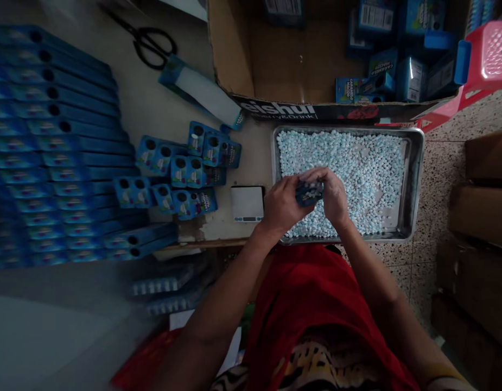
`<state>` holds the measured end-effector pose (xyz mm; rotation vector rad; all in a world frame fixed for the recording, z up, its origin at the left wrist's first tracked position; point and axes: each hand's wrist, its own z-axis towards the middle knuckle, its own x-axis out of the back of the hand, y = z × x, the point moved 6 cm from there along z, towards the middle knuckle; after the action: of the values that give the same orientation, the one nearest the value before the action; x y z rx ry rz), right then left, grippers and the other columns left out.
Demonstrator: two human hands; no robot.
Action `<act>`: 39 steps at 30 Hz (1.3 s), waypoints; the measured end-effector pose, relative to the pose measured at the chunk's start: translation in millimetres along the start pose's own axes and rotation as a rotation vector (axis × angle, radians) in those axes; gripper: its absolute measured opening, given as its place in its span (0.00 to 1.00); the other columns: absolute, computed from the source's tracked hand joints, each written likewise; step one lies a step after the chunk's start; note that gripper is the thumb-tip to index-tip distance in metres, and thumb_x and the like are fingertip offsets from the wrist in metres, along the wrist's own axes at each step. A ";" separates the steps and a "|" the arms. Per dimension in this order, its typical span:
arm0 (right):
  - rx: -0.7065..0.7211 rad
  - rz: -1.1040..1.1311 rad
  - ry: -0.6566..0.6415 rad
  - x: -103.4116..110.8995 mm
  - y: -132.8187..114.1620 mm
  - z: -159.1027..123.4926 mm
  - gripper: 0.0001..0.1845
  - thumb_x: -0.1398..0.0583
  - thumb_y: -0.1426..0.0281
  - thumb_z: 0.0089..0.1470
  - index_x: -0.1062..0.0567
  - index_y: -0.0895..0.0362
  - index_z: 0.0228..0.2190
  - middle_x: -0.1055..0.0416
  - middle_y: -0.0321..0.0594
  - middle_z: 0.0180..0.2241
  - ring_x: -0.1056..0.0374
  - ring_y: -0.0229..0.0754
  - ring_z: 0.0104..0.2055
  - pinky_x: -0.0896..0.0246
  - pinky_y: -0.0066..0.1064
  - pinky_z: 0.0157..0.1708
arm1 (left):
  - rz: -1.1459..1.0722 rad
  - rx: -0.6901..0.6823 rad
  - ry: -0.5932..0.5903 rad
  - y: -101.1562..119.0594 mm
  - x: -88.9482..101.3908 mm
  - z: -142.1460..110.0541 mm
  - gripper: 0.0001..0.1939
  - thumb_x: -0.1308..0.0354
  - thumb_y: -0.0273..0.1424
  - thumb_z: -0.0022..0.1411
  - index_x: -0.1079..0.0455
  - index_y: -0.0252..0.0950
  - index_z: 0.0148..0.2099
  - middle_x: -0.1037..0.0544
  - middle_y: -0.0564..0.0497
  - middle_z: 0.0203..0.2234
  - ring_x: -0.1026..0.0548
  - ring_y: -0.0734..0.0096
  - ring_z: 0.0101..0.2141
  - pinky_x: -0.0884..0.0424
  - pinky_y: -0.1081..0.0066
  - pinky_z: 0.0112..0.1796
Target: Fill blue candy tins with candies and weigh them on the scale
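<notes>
The left hand (281,205) and the right hand (335,200) meet over the near part of a metal tray (415,179), both closed around a small blue box (309,193) held between them just above the heap of pale blue-white candies (356,163) that fills the tray. The left fingers wrap the box from its left side and the right fingers pinch its right end; whether candies are inside the right palm cannot be told, since the box and the fingers hide it. To do this well, I judge the box should stay low over the tray so that anything dropped falls back into the heap, with its open end tilted up and the left grip firm but not crushing the thin card. Both forearms come up from the near edge and bend inward, wrists slightly cocked, elbows wide over the red cloth (316,304) on the lap. Just left of the hands sits a small white scale (247,203), and further left a cluster of small blue boxes with round holes (181,168), then rows of flat blue cartons (51,136). Far left lie black scissors (153,41); beyond the tray stands an open cardboard box (234,60) holding more blue packs.
</notes>
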<state>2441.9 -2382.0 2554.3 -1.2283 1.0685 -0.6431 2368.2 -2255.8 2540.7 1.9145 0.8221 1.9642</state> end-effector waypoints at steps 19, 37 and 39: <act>-0.052 -1.423 -0.009 73.3 101.0 56.7 0.26 0.39 0.47 0.70 0.18 0.56 0.50 0.24 0.60 0.58 0.32 0.67 0.64 0.34 0.58 0.63 | -0.157 0.023 0.109 -44.1 2.7 -21.8 0.35 0.24 0.45 0.58 0.28 0.42 0.64 0.16 0.42 0.56 0.16 0.49 0.54 0.19 0.54 0.59; -0.185 0.207 0.231 17.2 -3.2 -11.8 0.26 0.36 0.44 0.59 0.36 0.48 0.25 0.37 0.37 0.26 0.34 0.45 0.31 0.27 0.43 0.40 | -0.131 -0.002 0.010 -9.6 -15.1 -20.5 0.36 0.26 0.41 0.59 0.27 0.38 0.67 0.16 0.40 0.55 0.16 0.49 0.56 0.21 0.57 0.59; -0.158 0.178 0.228 13.3 -0.5 -8.4 0.25 0.36 0.45 0.60 0.35 0.48 0.24 0.41 0.36 0.24 0.36 0.45 0.29 0.28 0.42 0.38 | -0.119 0.008 -0.001 -6.0 -12.7 -19.4 0.37 0.25 0.39 0.57 0.27 0.38 0.66 0.15 0.41 0.54 0.15 0.48 0.55 0.20 0.58 0.57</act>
<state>2439.7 -2397.2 2551.0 -1.1966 1.4252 -0.5789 2349.1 -2262.1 2527.6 1.8255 0.9227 1.8926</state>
